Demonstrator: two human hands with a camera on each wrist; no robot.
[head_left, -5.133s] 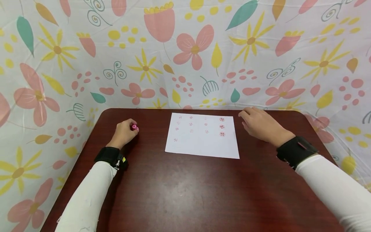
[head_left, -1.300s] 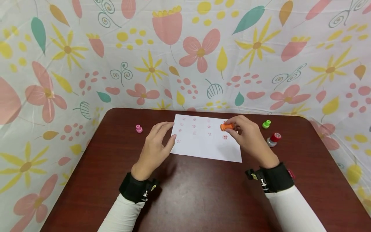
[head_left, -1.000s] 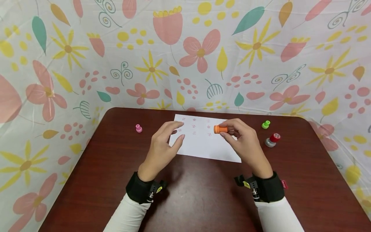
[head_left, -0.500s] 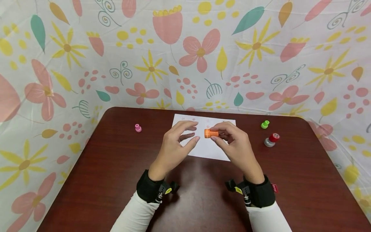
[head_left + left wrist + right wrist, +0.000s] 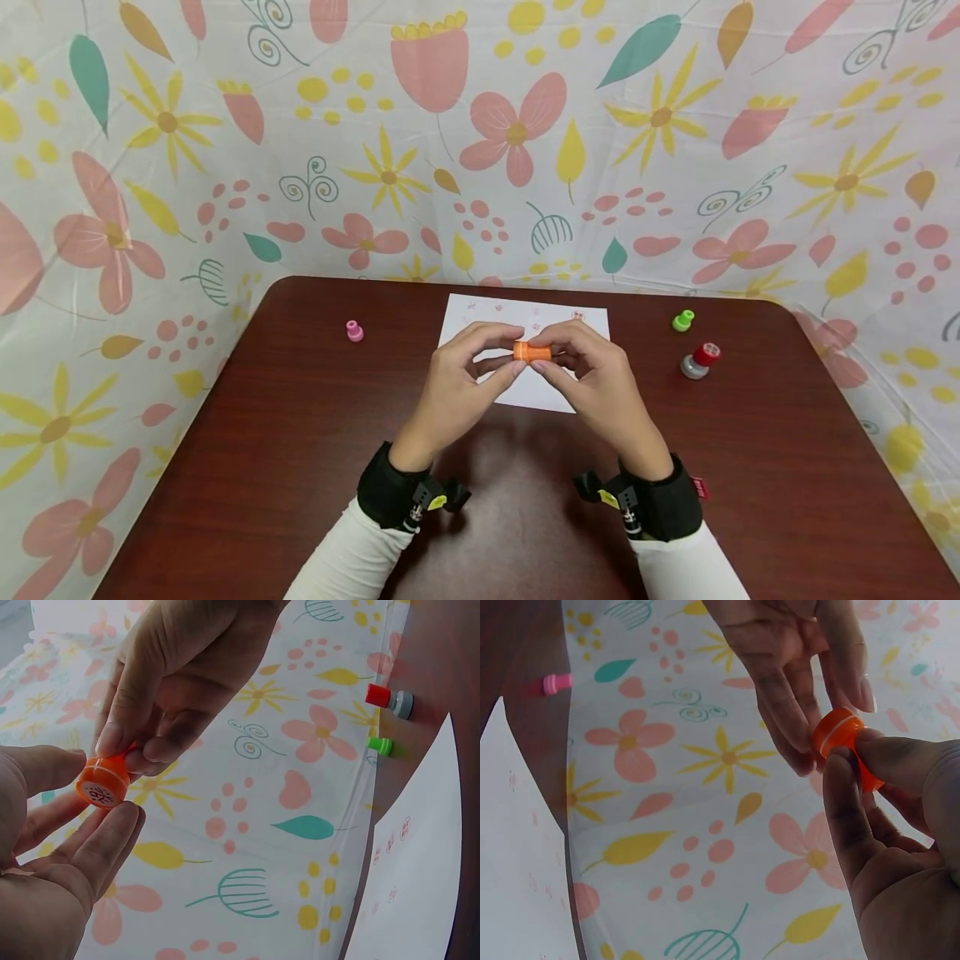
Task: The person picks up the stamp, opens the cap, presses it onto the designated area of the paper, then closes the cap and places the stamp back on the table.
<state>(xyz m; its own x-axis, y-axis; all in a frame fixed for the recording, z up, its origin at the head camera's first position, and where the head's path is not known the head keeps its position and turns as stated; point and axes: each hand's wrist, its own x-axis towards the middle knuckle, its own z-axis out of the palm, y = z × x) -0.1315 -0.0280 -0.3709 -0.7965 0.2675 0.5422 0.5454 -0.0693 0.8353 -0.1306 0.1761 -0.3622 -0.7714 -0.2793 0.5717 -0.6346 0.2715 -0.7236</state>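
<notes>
An orange stamp [image 5: 533,353] lies sideways in the air over the paper, its wide end turned to the left. My right hand [image 5: 588,375] pinches its narrower end between thumb and fingers. Around the wide end, the thumb and fingertips of my left hand [image 5: 461,387] close in from both sides. In the left wrist view the round end face of the stamp [image 5: 97,792] shows a dark printed design. A pale line rings the wide part of the stamp [image 5: 836,733] in the right wrist view. Both hands partly cover the white paper [image 5: 536,395] with small red prints.
A pink stamp [image 5: 355,332] stands on the brown table [image 5: 300,433] to the left. At the right are a green stamp [image 5: 683,321] and a red-and-grey stamp [image 5: 701,361]. A flower-patterned cloth [image 5: 517,208] hangs behind the table.
My left hand has left the pink stamp standing at the left and come across. My right hand has brought the orange stamp left from the paper's right side, and both hands now meet at it.
</notes>
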